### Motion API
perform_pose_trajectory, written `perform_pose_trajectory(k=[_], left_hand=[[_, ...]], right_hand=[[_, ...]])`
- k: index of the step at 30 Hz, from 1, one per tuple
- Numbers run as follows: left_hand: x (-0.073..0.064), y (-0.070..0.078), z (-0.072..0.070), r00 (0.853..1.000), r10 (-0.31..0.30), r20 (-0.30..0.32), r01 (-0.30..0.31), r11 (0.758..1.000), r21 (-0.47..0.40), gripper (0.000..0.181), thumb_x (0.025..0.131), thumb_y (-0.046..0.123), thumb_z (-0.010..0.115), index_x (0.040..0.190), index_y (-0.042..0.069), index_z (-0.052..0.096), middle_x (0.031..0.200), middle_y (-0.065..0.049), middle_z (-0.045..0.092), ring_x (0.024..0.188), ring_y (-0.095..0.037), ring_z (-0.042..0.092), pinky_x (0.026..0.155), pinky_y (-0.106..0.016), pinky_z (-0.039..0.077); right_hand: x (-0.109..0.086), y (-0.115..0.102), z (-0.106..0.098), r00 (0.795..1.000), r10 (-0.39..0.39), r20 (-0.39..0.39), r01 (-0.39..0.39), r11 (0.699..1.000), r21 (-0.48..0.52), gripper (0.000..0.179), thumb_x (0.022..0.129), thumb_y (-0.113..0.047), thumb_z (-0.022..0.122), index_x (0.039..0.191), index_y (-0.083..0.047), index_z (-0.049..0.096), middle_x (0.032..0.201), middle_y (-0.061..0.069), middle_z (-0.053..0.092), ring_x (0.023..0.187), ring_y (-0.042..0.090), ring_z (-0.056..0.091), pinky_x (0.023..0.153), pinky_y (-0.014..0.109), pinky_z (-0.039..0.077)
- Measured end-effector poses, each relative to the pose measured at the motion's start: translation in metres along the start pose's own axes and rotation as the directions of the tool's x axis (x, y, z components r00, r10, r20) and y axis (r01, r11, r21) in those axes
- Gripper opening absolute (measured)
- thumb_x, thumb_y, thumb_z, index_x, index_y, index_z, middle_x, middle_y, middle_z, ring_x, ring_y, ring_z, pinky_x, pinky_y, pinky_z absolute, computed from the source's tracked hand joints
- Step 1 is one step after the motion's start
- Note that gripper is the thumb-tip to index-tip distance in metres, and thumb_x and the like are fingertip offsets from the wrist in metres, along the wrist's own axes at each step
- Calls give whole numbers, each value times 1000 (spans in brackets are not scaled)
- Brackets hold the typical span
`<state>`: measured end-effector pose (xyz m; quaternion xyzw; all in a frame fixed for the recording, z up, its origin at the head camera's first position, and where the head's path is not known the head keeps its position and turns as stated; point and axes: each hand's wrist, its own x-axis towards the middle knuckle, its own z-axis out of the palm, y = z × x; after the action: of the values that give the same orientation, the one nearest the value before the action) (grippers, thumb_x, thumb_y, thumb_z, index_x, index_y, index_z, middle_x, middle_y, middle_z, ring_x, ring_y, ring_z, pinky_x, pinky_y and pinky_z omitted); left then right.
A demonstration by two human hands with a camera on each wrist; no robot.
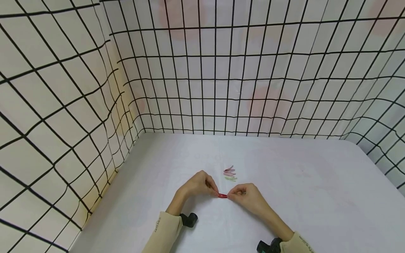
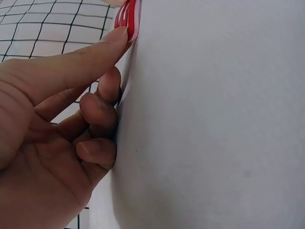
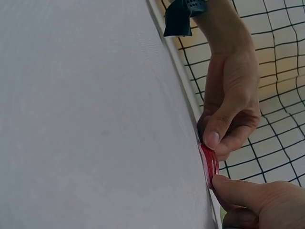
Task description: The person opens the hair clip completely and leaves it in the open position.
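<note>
A small red hair clip (image 1: 223, 196), narrow and with long slits, lies between my two hands close over the white table. My left hand (image 1: 202, 183) pinches its left end between thumb and index finger; in the left wrist view the thumb (image 2: 112, 36) presses on the clip (image 2: 127, 19), and the other fingers curl loosely below. At the opposite end, the thumb and fingertips of my right hand (image 1: 246, 196) pinch the clip. Both grips show in the right wrist view, with the red clip (image 3: 209, 160) spanning the short gap between the fingertips.
Just beyond my hands, several slim pink, dark red and green clips (image 1: 230, 173) lie in a small row on the table (image 1: 300, 182). Black grid netting (image 1: 215, 79) over pale walls encloses the table at the back and sides. Dark camera mounts (image 1: 189, 220) sit at both wrists.
</note>
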<state>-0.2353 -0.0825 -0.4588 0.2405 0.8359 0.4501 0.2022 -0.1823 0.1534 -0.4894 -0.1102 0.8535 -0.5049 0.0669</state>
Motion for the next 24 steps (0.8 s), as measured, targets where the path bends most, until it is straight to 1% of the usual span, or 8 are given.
perform_pose_trajectory(k=[5, 7, 12, 15, 18, 24], left_hand=[[0, -2, -1, 1000, 5, 12, -5, 1000, 10, 4, 83, 0, 82, 87, -2, 81, 85, -11, 78, 72, -7, 58, 68, -19, 46], [0, -2, -1, 1000, -2, 10, 2, 1000, 13, 4, 85, 2, 82, 87, -1, 81, 84, -10, 78, 71, -7, 56, 66, -20, 45], [2, -1, 0, 1000, -12, 10, 12, 1000, 19, 4, 84, 3, 84, 87, 2, 82, 83, -6, 78, 69, -6, 55, 64, -19, 45], [2, 0, 0, 1000, -12, 11, 12, 1000, 22, 4, 84, 3, 84, 86, 2, 82, 82, -4, 78, 68, -6, 55, 63, -19, 45], [1, 1, -1, 1000, -20, 10, 20, 1000, 21, 3, 86, 4, 82, 88, 2, 81, 83, -3, 77, 69, -6, 55, 64, -19, 45], [2, 0, -2, 999, -33, -9, 33, 999, -19, 4, 89, 6, 79, 89, 2, 81, 86, -4, 76, 74, -8, 52, 67, -21, 42]], right_hand=[[0, 0, 0, 1000, 10, 2, -10, 999, 31, 14, 90, -19, 81, 91, -5, 79, 70, 3, 66, 59, 2, 44, 56, 20, 38], [0, 0, -1, 1000, 8, 11, -8, 1000, 29, 14, 90, -19, 80, 91, -5, 79, 73, 3, 69, 61, 2, 46, 58, 20, 39], [0, -1, -4, 999, -9, 43, 8, 1000, 15, 14, 95, -17, 74, 94, -3, 77, 86, 5, 75, 71, 3, 53, 66, 20, 44], [1, 1, -5, 999, -13, 52, 13, 1000, 10, 14, 96, -17, 73, 95, -3, 77, 88, 6, 74, 72, 4, 54, 67, 20, 45], [2, 3, -5, 999, -4, 51, 4, 1000, 11, 16, 96, -19, 74, 96, -4, 77, 87, 4, 73, 73, 4, 55, 68, 20, 45], [4, 5, -5, 999, -1, 39, 0, 1000, 27, 20, 96, -22, 74, 97, -2, 76, 87, 5, 73, 73, 4, 56, 67, 20, 46]])
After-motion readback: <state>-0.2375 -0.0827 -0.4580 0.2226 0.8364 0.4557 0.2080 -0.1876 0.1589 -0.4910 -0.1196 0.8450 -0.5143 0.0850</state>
